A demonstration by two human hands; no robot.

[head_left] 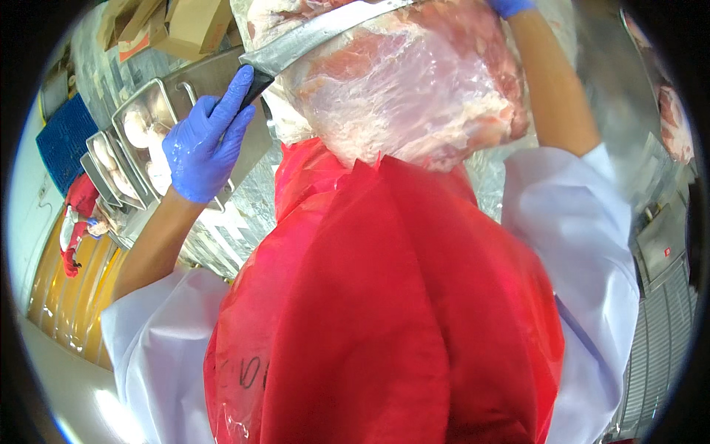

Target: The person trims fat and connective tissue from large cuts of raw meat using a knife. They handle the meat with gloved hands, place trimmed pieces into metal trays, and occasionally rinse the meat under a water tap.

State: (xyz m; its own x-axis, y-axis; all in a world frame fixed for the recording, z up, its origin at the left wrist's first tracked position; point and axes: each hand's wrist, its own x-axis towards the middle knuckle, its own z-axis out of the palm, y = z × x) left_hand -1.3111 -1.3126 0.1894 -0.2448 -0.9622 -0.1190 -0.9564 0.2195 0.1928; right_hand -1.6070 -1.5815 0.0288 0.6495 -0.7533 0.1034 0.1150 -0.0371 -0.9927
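Observation:
My left hand (201,144), in a blue-violet glove, is closed round the black handle of a long butcher's knife (314,41). Its forefinger lies stretched along the handle. The broad blade reaches rightward over a large slab of raw meat (384,89), pink with white fat, lying just in front of my red apron (384,296). Whether the edge cuts into the meat, I cannot tell. At the top edge, by the slab's far right side, only part of my gloved right hand (512,6) shows. Its fingers are out of sight.
Metal trays (118,111) holding pale, rounded pieces stand left of the meat, beside a blue crate (68,140). Cardboard boxes (188,26) are at the upper left. Another person in red (80,207) is at the far left. More meat (674,122) lies at the far right.

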